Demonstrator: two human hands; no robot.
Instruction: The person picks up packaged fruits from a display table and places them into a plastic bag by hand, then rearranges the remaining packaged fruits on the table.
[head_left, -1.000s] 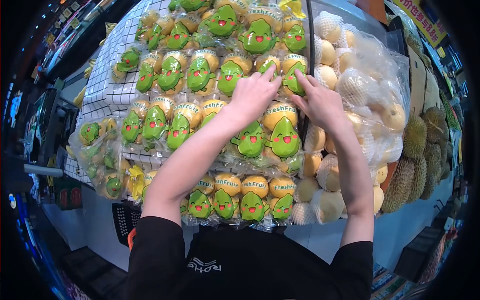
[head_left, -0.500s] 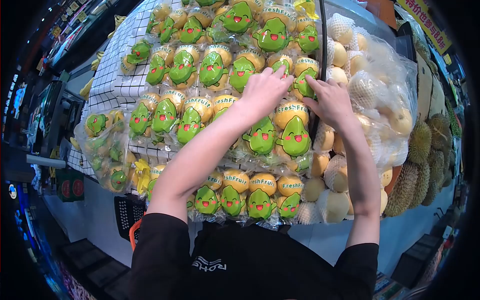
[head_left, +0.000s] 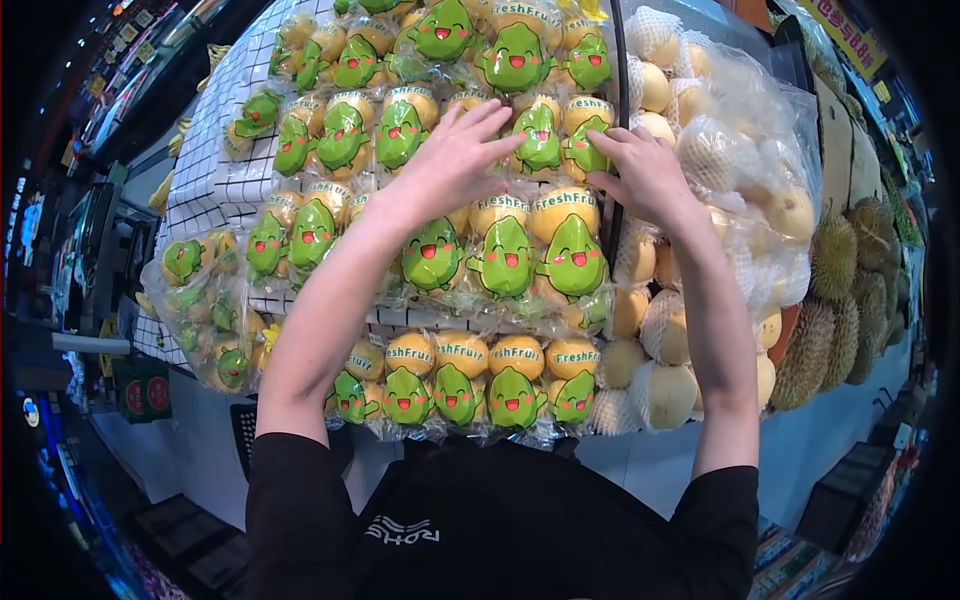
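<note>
Clear bags of yellow fruit, printed "FreshFruit" with green smiling cartoon faces, lie in rows. My left hand (head_left: 460, 155) is open over the second row from the top, fingers spread, partly hiding a bag. Right of its fingertips lies a bag (head_left: 538, 138) whose whole face shows. My right hand (head_left: 642, 172) has its fingers apart, with the fingertips at the right edge of the row's last bag (head_left: 588, 142). Nothing is seen gripped in either hand. Below them are two large bags (head_left: 505, 255) (head_left: 572, 255) and a front row (head_left: 460, 385).
Pale round fruit (head_left: 668, 395) in white foam nets fills the right section beyond a dark divider (head_left: 621, 60). Spiky durians (head_left: 800, 355) lie farther right. A checked cloth (head_left: 215, 180) shows at the left, near a bag of small fruit (head_left: 200, 310).
My left hand has moved left, away from the bag beside my right hand, and its fingers have spread. That bag's face is now uncovered. My right hand has stayed near the last bag.
</note>
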